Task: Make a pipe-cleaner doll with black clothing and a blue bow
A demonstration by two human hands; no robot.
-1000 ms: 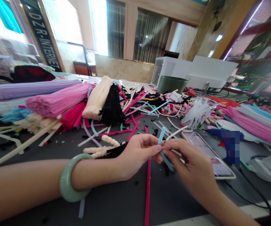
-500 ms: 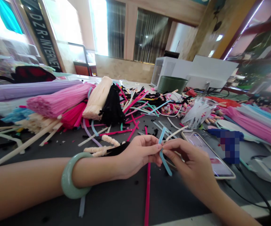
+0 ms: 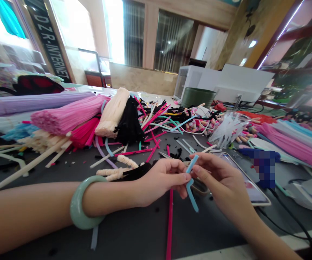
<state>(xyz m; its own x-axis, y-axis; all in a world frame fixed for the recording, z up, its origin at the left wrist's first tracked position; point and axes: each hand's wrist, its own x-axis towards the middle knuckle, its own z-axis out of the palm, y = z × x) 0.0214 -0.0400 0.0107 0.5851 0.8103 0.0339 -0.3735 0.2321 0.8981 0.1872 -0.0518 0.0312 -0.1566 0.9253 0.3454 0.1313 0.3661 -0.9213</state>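
Pipe-cleaner heaps (image 3: pixel 129 119) cover the desk (image 3: pixel 210 231), a green tub (image 3: pixel 198 96) at its far edge.
A clear cup (image 3: pixel 228 129) holds white strips; the right hand (image 3: pixel 223 177) pinches a bent blue pipe cleaner (image 3: pixel 190 189), the left hand (image 3: pixel 161 180) curled closed just beside it.

Bright daylight thru windows (image 3: pixel 115 32), blown out w/ glare; soft shadows on table (image 3: pixel 199 231); wide-angle warp at edges.

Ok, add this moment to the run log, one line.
right hand: pinching bent blue pipe cleaner | left hand: beside it | nearby: smartphone
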